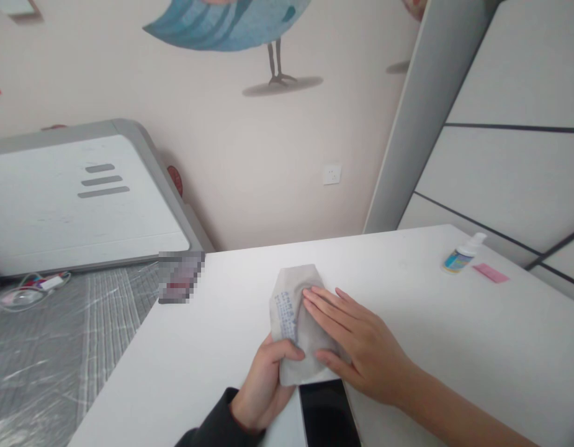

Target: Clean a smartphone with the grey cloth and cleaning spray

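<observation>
A light grey, cloth-like piece (309, 366) with cut-off corners and blue printed writing is above the white table, at the middle of the view. My left hand (268, 379) grips its lower left edge, thumb on top and the other fingers underneath. Across its right side lies my right hand (356, 338), fingers stretched out and thumb apart, pressing lightly on the surface. Whether anything is inside or under the piece is hidden. Just below it, a phone (328, 413) with a dark screen lies on the table, partly cut off by the frame's bottom edge.
On the white table (231, 292), a small bottle (460, 256) with a white cap and a pink slip (490, 273) lie at the far right. A blurred-out item (182, 278) sits at the left edge. Wall and cabinet panels (501, 167) stand behind.
</observation>
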{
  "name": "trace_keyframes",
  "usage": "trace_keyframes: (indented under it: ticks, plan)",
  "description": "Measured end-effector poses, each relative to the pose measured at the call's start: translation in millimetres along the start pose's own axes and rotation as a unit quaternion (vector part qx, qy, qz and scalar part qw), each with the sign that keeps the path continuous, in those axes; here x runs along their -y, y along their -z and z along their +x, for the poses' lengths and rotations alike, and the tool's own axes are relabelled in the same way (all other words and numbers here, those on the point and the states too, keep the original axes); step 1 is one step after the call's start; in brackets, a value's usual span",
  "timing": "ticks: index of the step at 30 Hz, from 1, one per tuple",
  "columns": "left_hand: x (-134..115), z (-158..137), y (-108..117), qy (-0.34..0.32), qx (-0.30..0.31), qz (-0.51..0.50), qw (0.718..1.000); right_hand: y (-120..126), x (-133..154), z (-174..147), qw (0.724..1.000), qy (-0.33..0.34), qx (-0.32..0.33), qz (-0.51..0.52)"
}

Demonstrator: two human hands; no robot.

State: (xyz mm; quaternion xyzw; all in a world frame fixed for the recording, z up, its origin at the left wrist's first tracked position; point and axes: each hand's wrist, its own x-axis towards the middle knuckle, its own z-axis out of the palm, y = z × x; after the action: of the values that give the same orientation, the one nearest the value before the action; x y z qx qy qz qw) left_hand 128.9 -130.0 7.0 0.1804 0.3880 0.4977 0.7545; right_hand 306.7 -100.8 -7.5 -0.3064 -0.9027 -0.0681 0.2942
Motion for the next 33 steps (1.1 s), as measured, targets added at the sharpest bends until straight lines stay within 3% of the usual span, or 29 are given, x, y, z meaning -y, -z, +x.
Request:
trace_keyframes:
  ticks: [6, 15, 21, 24, 30, 33]
  plan:
    - [4.1, -0.6, -1.5, 0.006, 0.079, 0.0, 0.997, -9.6, -5.9, -4.0, 0.997, -0.065, 0.028, -0.008]
    - [-0.5, 5.5, 6.6, -0.024, -0.038, -0.07, 0.997, -1.5, 2.0, -3.0, 0.995, 0.011, 0.058, 0.083]
    - [2.0, 0.6, 4.7, 0.027, 0.062, -0.035, 0.997, -8.4, -6.8, -4.6, 0.997, -0.061, 0.041, 0.027]
    - [4.1, -1.8, 2.1, 0.05, 0.102, -0.025, 0.993, -9.6, -11.1, -4.4, 0.996, -0.057, 0.049, 0.044]
    - [3.7, 1.1, 0.9, 0.012, 0.058, -0.038, 0.998, -4.2, -8.6, -3.4, 0.992, 0.023, 0.091, 0.088]
    - [2.2, 1.1, 0.5, 0.005, 0.051, -0.041, 0.998, -2.3, -11.0, -3.8, 0.994, 0.014, 0.076, 0.078]
